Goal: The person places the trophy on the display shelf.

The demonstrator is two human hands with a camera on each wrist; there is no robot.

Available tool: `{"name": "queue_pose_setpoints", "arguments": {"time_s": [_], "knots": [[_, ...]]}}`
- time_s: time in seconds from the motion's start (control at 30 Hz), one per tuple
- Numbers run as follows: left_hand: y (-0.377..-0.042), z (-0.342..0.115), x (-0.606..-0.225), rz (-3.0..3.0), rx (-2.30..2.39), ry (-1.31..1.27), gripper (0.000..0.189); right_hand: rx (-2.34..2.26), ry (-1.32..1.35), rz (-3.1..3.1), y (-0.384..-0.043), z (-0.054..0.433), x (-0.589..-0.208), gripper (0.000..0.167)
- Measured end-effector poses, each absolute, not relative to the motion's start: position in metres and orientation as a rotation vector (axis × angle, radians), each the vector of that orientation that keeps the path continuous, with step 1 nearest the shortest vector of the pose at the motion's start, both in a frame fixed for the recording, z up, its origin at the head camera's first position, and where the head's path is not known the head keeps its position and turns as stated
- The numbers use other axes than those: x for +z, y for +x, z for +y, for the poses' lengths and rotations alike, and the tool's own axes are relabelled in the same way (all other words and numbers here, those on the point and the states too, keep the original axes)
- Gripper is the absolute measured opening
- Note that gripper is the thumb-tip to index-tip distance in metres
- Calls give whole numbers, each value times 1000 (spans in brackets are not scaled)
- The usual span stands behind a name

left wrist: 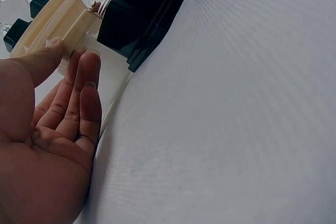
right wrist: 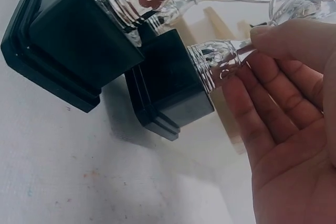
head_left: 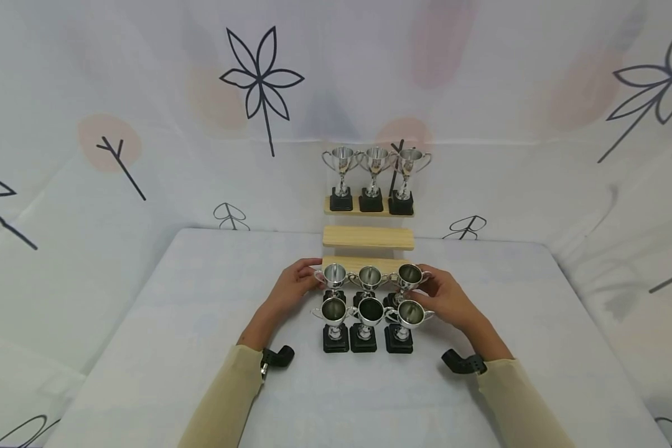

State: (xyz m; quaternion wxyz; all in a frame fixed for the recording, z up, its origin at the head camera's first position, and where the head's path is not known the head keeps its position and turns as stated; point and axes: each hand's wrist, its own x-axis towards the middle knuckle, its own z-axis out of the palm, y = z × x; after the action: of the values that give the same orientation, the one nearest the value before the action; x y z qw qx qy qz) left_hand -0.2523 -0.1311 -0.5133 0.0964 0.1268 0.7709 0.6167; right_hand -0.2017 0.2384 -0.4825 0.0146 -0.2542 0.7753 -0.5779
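Observation:
My left hand (head_left: 292,291) pinches the left end of the lowest wooden step (left wrist: 79,32) of a tiered display stand, thumb on top and fingers below. With thumb and fingers, my right hand (head_left: 450,301) grips the stem of a silver trophy cup (right wrist: 212,61) on a black square base (right wrist: 173,82). That trophy stands upright at the right end of the rear row in the head view. Beside it are a middle trophy (head_left: 369,278) and a left trophy (head_left: 334,275). A front row holds three more, among them the right front trophy (head_left: 411,314).
Three silver trophies, including a middle one (head_left: 376,160), stand on the stand's top step (head_left: 353,211). The middle step (head_left: 368,236) is bare wood. A white cloth covers the table (head_left: 162,348), with a patterned white backdrop (head_left: 173,93) behind.

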Motion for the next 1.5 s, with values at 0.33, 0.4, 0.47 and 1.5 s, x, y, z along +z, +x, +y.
{"name": "queue_pose_setpoints", "arguments": {"time_s": [0.33, 0.4, 0.47, 1.5], "knots": [[-253, -132, -514, 2284, 1827, 383, 47, -1811, -808, 2415, -203, 240, -476, 34], [-253, -132, -514, 2282, 1822, 376, 47, -1824, -808, 2414, -203, 239, -475, 34], [-253, -132, -514, 2286, 1819, 378, 47, -1839, -806, 2418, -202, 239, -473, 34], [-251, -131, -510, 2259, 1842, 360, 46, -1914, -703, 2503, -215, 241, -424, 29]]}}
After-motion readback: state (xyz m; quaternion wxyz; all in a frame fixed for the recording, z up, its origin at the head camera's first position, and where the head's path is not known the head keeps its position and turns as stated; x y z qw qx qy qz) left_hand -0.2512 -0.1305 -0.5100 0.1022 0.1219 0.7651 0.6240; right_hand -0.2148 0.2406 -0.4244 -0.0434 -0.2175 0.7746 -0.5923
